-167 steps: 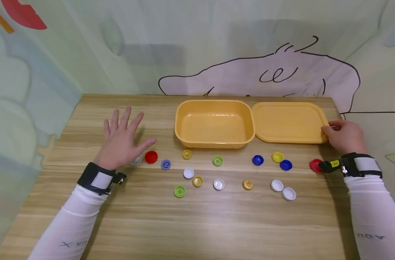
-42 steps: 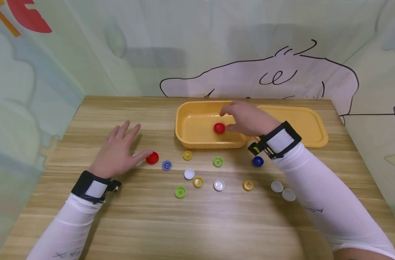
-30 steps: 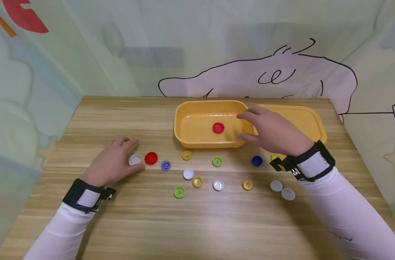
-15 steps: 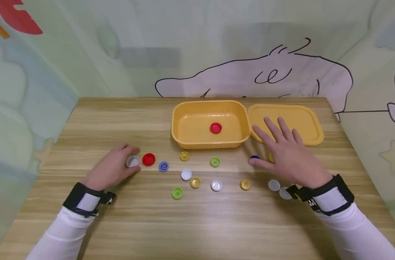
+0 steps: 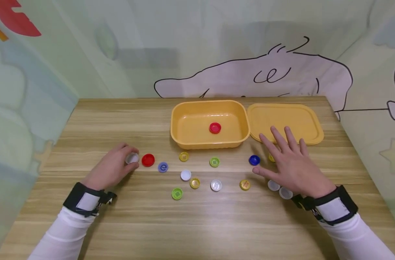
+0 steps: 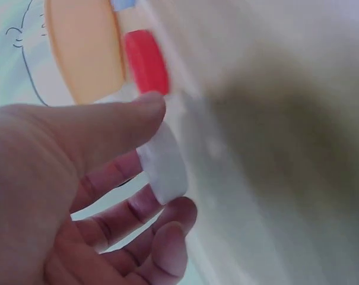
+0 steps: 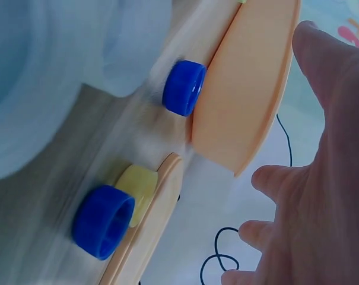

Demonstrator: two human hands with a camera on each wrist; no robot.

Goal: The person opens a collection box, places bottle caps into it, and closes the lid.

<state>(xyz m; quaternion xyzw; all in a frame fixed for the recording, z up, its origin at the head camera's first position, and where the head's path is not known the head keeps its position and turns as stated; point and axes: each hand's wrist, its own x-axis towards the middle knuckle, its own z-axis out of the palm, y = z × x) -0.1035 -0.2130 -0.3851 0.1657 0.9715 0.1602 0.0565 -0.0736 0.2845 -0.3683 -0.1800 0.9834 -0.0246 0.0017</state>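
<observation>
At the table's left, my left hand (image 5: pixel 109 166) pinches a white bottle cap (image 5: pixel 132 158) between thumb and fingers. In the left wrist view that white cap (image 6: pixel 163 163) stands on edge, close to a red bottle cap (image 6: pixel 146 62). My right hand (image 5: pixel 298 166) holds nothing and spreads its fingers above the right-hand caps. It partly covers a yellow cap (image 5: pixel 271 157); a blue cap (image 5: pixel 254 160) lies beside its thumb. The right wrist view shows a second blue cap (image 7: pixel 103 222), hidden under the hand in the head view. One red cap (image 5: pixel 215 128) lies inside the orange box.
The orange box (image 5: pixel 210 145) stands at the table's back, its flat orange lid (image 5: pixel 285 115) touching its right side. Several loose caps lie across the middle, among them a green cap (image 5: pixel 177 193), a gold cap (image 5: pixel 245 185) and a silver-white cap (image 5: pixel 216 185). A printed curtain hangs behind.
The right hand let go of the lid, and the red cap from the far right now lies in the box. That hand has since drawn back rightward. The left hand has closed on the white cap.
</observation>
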